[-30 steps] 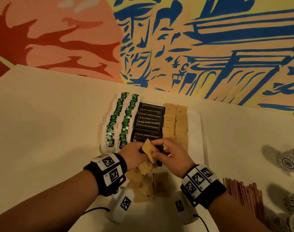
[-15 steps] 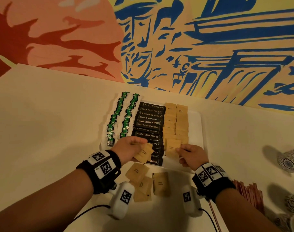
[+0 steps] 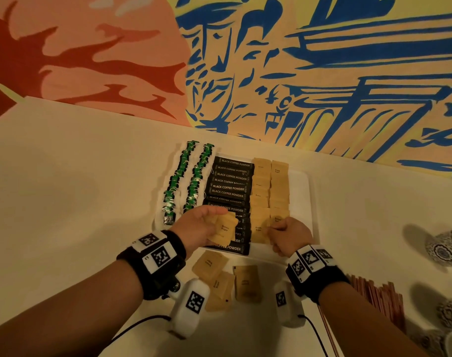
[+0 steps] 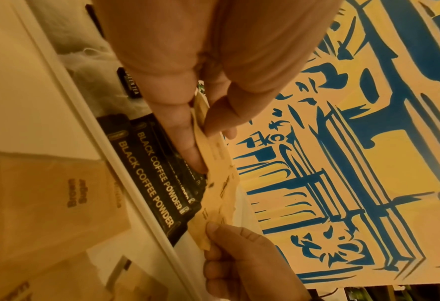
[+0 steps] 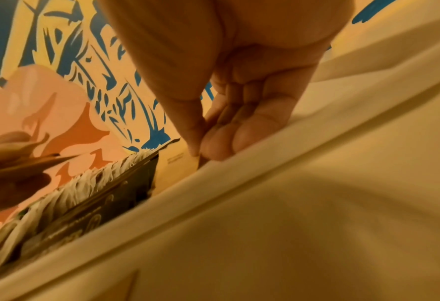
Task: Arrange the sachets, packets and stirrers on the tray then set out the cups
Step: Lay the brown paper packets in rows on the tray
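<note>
A white tray (image 3: 303,202) sits on a pale table (image 3: 78,189) in front of a painted wall (image 3: 322,73). On the tray, from left to right, lie two columns of green tea bags (image 3: 191,176), a column of black coffee packets (image 3: 231,188) and two columns of brown sugar sachets (image 3: 279,186). The left hand (image 3: 201,228) hovers over the near end of the coffee column, its thumb and fingers curled around a small stack of brown sachets (image 3: 224,229); the left wrist view shows the stack pinched edge-on between thumb and fingers (image 4: 187,138). The right hand (image 3: 290,234) is low at the near end of the sugar columns, thumb and fingertips pinching the edge of one sachet (image 3: 258,230) that lies on the tray just inside its near rim. Three more loose sachets (image 3: 227,282) lie on the table just in front of the tray, between the wrists. A bundle of reddish stirrers (image 3: 376,297) lies on the table to the right, and patterned cups (image 3: 446,249) stand at the far right edge.
</note>
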The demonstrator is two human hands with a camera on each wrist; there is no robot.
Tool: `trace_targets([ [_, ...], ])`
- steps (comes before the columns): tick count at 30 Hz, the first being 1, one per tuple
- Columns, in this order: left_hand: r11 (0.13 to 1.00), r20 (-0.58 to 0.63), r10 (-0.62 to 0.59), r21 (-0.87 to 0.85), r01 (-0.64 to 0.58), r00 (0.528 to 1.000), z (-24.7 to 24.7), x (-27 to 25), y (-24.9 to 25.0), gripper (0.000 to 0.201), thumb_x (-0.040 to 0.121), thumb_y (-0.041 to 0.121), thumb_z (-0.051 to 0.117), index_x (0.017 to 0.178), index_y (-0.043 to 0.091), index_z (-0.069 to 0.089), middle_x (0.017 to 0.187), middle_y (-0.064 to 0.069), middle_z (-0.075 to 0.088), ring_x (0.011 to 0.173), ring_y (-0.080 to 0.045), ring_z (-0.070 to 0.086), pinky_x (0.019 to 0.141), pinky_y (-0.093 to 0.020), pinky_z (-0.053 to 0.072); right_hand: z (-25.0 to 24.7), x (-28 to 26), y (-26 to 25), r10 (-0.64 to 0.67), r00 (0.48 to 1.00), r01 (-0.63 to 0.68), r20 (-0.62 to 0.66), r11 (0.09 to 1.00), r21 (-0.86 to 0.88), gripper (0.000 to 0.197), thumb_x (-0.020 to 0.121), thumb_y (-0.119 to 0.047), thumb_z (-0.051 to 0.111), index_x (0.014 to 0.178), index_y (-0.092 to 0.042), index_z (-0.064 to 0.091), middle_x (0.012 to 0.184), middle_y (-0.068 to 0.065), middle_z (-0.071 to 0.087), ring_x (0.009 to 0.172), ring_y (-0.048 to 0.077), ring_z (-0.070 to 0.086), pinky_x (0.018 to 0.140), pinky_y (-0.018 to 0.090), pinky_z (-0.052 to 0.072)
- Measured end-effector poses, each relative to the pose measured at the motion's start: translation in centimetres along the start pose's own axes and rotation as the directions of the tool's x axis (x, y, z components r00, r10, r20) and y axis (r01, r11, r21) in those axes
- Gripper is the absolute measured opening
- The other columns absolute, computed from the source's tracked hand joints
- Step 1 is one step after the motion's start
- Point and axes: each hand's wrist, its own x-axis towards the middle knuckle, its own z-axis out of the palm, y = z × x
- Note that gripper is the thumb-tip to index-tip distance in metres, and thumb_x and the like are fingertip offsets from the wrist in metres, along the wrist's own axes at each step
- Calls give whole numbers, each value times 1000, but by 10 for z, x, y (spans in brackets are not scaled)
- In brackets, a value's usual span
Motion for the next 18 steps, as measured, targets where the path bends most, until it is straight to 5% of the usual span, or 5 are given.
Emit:
trace_targets([
  [4,1000,-6,21,-4,-21,1000,3,-3,2,46,85,-20,45,104,20,61,114,-10,60,100,-27,64,77,-38,58,-3,-4,0,-68,996,60,-58,990,-131,22,84,-37,63,73,-18,65,56,-4,63,48,10,61,52,24,48],
  [7,999,-23,44,-13,-44,999,5,-3,4,45,86,-19,46,103,20,60,115,-13,60,95,-24,65,70,-34,60,1,-16,-9,-152,986,151,-65,988,-16,18,85,-42,64,93,-27,59,83,-5,67,71,13,65,65,28,53],
  [9,999,-36,51,-17,-52,998,8,-2,4,43,86,-18,48,105,19,60,116,-13,60,95,-24,65,68,-33,59,5,-31,-25,-212,976,208,40,974,87,19,86,-43,62,99,-29,58,89,-5,68,73,12,65,60,24,52],
  [14,997,-56,78,24,-76,995,16,-2,6,39,84,-15,56,106,17,61,115,-13,60,98,-30,65,71,-38,60,14,-48,-47,-249,953,191,170,934,301,32,86,-25,68,116,-18,60,90,7,70,64,11,63,54,19,51],
  [18,993,-76,109,47,-105,991,16,-3,5,35,84,-10,60,110,14,58,105,-8,61,81,-21,64,61,-29,58,13,-49,-47,-221,958,134,184,908,396,33,84,-11,70,116,-10,61,88,12,68,61,12,62,56,22,53],
])
